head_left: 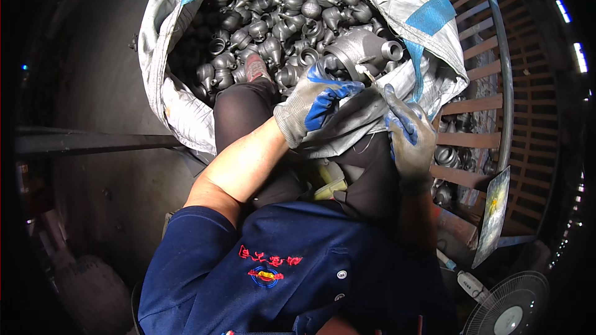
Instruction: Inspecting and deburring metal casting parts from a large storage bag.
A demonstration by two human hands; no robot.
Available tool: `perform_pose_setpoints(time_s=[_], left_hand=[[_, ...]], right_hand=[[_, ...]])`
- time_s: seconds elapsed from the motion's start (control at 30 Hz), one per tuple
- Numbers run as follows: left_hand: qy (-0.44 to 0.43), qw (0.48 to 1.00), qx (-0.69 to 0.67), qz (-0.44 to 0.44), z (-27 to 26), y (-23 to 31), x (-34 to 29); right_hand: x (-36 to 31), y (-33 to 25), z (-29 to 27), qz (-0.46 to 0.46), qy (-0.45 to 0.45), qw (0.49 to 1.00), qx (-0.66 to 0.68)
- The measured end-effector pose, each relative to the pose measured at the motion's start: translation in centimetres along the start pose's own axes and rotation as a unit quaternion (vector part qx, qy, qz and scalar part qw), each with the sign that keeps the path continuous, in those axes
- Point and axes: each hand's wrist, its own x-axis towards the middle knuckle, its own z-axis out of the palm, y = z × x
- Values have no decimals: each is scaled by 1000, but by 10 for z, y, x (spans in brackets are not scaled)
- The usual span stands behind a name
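A large grey metal casting (359,48), rounded with a short round pipe neck on its right, rests at the near right edge of a heap of castings. My left hand (313,102), in a grey glove with blue coating, is closed at the casting's near left rim, the fingertips partly hidden. My right hand (410,130), gloved likewise, is closed with a finger pointing up toward the casting. From it a thin tool (370,78) with a pale tip reaches the casting's near side; its exact kind is too small to make out.
A white woven bulk bag (162,43) with blue straps surrounds the heap of smaller grey castings (292,9). My shoe (255,67) stands among them. At right are a slatted rusty metal cage (472,105) holding more castings and, lower down, a fan (509,310).
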Motion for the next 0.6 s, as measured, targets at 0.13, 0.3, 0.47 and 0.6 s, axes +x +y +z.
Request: perform_pose_setpoints(time_s=[0.13, 0.3, 0.47, 0.6], left_hand=[[-52, 944, 288, 153, -16, -17, 1], [-54, 982, 163, 73, -18, -22, 2], [-8, 979, 76, 188, 0, -17, 11], [-10, 994, -95, 54, 5, -2, 2]], right_hand=[[1, -12, 4, 26, -6, 996, -90], [-1, -5, 2, 35, -14, 999, -21], [3, -13, 4, 18, -4, 998, -54], [3, -10, 0, 28, -30, 998, -54]])
